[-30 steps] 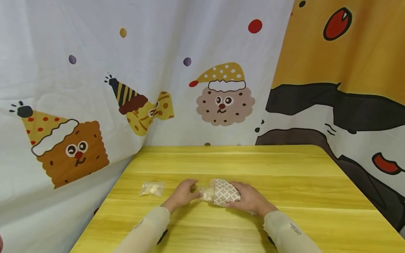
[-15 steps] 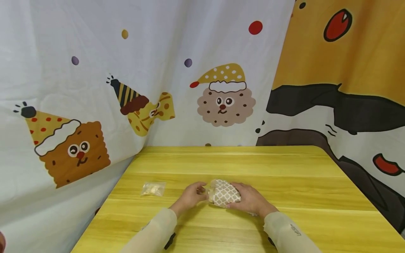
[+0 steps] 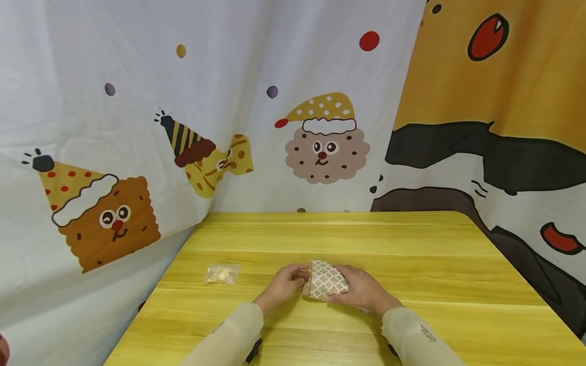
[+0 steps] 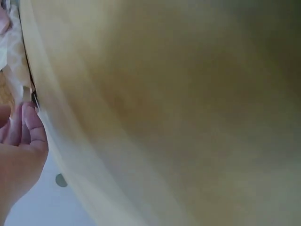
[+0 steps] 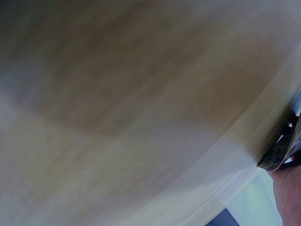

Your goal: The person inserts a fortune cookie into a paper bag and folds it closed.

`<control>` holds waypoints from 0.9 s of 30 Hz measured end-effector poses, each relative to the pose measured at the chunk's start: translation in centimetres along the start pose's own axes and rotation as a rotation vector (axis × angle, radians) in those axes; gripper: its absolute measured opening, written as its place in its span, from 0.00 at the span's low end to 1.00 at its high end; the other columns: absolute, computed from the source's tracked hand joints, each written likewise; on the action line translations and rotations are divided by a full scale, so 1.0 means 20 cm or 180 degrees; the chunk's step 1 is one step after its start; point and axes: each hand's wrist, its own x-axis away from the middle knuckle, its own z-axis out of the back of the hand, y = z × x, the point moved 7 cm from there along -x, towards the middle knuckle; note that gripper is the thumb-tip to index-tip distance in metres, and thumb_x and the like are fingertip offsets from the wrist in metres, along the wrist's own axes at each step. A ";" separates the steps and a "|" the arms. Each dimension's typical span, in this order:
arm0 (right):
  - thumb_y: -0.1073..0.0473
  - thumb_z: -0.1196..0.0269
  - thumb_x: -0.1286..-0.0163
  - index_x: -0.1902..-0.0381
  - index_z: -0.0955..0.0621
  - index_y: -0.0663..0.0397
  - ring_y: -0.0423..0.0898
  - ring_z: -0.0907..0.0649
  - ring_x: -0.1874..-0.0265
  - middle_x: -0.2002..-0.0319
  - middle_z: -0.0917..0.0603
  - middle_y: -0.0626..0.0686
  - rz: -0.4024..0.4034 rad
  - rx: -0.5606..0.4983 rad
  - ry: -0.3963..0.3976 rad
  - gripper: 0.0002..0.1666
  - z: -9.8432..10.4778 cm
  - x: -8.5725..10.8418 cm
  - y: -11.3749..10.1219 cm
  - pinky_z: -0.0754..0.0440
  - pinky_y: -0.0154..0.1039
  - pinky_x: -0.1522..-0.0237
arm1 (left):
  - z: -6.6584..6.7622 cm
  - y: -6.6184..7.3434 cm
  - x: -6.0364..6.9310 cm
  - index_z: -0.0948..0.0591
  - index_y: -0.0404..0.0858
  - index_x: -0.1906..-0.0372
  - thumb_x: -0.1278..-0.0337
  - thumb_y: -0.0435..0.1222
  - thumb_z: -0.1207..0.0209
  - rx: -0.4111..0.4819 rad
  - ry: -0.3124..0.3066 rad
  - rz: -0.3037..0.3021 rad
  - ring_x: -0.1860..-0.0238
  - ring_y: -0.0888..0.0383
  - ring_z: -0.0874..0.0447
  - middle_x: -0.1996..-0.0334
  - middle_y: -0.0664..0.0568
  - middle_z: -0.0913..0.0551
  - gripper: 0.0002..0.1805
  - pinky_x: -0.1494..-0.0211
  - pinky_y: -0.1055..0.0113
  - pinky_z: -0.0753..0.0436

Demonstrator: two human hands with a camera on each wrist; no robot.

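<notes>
A tan pouch with a white lattice pattern (image 3: 326, 279) lies on the wooden table, its mouth facing left. My right hand (image 3: 365, 290) grips its closed right end, thumb along the near side. At the mouth, the curled fingers of my left hand (image 3: 286, 284) pinch the pouch's edge; the left wrist view shows this hand (image 4: 23, 146) with its fingertips against the rim. A little clear plastic shows there, the rest hidden. In the right wrist view only part of the right hand (image 5: 288, 193) shows, beside the dark pouch edge (image 5: 277, 157).
A small clear packet with pale contents (image 3: 222, 274) lies on the table (image 3: 348, 234), left of my left hand. Behind the table hangs a white curtain with cartoon figures (image 3: 247, 61), its right part orange and black.
My left hand has moved right, up to the pouch's mouth. The clear packet with pale contents that stuck out there has gone into the pouch. The right hand keeps its grip.
</notes>
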 end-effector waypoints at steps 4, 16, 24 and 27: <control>0.20 0.33 0.52 0.29 0.30 0.48 0.57 0.24 0.40 0.37 0.24 0.56 -0.0002 -0.0001 -0.0019 0.60 0.00 0.00 0.00 0.27 0.56 0.40 | -0.01 0.03 -0.01 0.26 0.27 0.36 0.34 0.20 0.50 -0.0023 -0.0098 -0.0073 0.49 0.41 0.19 0.54 0.38 0.17 0.21 0.47 0.52 0.19; 0.22 0.32 0.52 0.29 0.29 0.46 0.57 0.23 0.41 0.37 0.24 0.56 0.0014 0.0033 0.0007 0.58 0.00 0.01 0.00 0.27 0.57 0.39 | 0.32 -0.07 0.06 0.29 0.28 0.34 0.30 0.30 0.43 -0.0260 0.0285 0.0199 0.49 0.47 0.22 0.47 0.37 0.22 0.23 0.50 0.53 0.19; 0.20 0.33 0.53 0.29 0.30 0.46 0.56 0.24 0.41 0.37 0.24 0.56 -0.0015 0.0028 -0.0013 0.60 -0.01 0.00 0.00 0.27 0.56 0.40 | 0.72 -0.17 0.19 0.29 0.34 0.31 0.34 0.34 0.38 -0.0616 0.0732 0.0589 0.40 0.45 0.27 0.41 0.41 0.23 0.29 0.40 0.48 0.24; 0.21 0.32 0.52 0.29 0.30 0.47 0.56 0.24 0.41 0.37 0.24 0.56 -0.0007 -0.0008 -0.0026 0.59 -0.01 0.00 0.00 0.27 0.56 0.40 | 0.86 -0.21 0.24 0.31 0.34 0.30 0.34 0.35 0.38 -0.0780 0.0756 0.0668 0.36 0.41 0.31 0.39 0.39 0.26 0.30 0.39 0.46 0.26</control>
